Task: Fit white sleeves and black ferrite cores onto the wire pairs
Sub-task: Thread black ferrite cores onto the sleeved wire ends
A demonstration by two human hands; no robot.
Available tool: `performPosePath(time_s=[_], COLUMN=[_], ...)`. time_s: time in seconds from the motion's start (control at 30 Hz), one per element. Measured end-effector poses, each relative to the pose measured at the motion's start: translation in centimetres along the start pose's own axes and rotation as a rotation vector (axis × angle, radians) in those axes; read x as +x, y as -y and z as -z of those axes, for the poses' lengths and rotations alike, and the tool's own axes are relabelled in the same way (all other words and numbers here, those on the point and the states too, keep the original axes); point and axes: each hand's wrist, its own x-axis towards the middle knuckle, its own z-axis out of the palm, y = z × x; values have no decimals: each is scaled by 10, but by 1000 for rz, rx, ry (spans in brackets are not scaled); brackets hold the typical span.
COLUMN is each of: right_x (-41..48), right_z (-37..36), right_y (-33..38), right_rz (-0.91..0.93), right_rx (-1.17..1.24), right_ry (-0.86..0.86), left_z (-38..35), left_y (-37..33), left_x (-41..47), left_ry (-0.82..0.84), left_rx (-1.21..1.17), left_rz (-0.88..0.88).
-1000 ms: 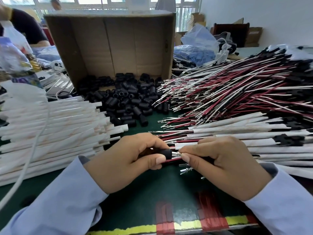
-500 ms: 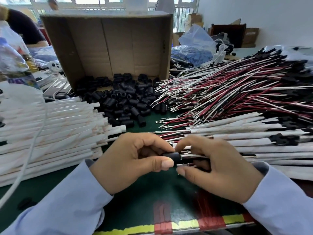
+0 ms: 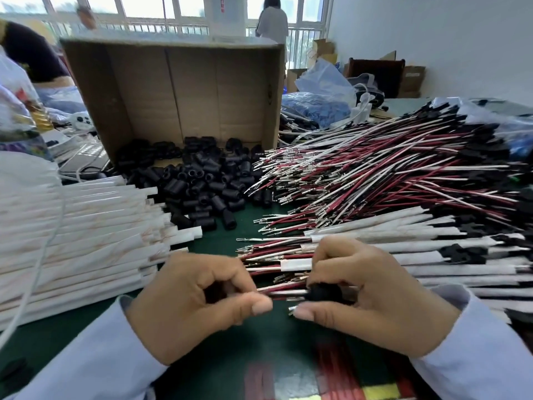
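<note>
Black ferrite core (image 3: 321, 291) in right hand (image 3: 375, 298) pinch, its red-and-white wire pair (image 3: 284, 291) in left hand (image 3: 196, 304) pinch.

Your ferrite cores (image 3: 202, 183) look matt black; sleeves (image 3: 86, 226) white with slight sheen, possibly woven; wire terminals (image 3: 284, 194) bright metal; box (image 3: 187, 90) plain matt cardboard; counter (image 3: 288, 336) matt green.

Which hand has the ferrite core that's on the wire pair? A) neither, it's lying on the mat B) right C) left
B: the ferrite core is pinched in the right hand, while the left hand pinches the wire pair.
</note>
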Motion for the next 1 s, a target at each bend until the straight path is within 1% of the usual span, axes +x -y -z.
performPosePath(time_s=[0.07,0.1,0.13,0.17,0.2,0.23,0.27,0.33,0.4,0.43,0.47,0.53,0.6,0.63,0.67,0.73,0.8,0.9,0.97,1.0], right_x=[1,3,4,6,9,11,13,15,15,15,15,17,20,21,22,23,22,23,27,31], right_z=[7,9,11,13,13,12,7,-2,-2,0,3,13,22,28,34,47,58,60,50,43], right_y=[-5,-7,-10,-12,-13,-14,-16,-19,-18,-16,-16,-14,-14,-15,-16,-21,-28,-35,-31,-28], right_rz=[-42,-68,-91,-110,-128,-136,-140,-130,-94,-92,-95,-110,-146,-165,-179,-224,-286,-376,-380,-351], right_rx=[50,54,34,-42,-167,-296,-384,-404,-342,-293,-233,-150,-188,-242,-304,-383,-390,-376,-443,-499], right_ry=[115,102,30,-63,-118,-119,-76,6,1,-20,-43,-67,-43,-29,-17,6,39,148,187,181], left_z=[3,4,3,3,4,5,6,12,20,24,27,30,28,27,26,26,24,11,3,2], left_y=[2,2,2,1,1,1,1,4,9,12,16,23,31,34,37,39,41,42,44,45], left_x=[-4,-6,-7,-7,-6,-3,1,15,32,40,48,63,75,78,80,81,80,78,80,81], left_ry=[151,216,247,234,178,98,7,-129,-188,-192,-182,-95,78,149,186,189,177,141,121,112], left_rx=[62,102,129,160,203,262,315,412,543,632,726,884,986,1009,1016,1010,989,993,1067,1080], left_rz=[-9,-9,1,2,-16,-41,-54,-38,5,32,73,244,410,452,475,486,484,502,474,454])
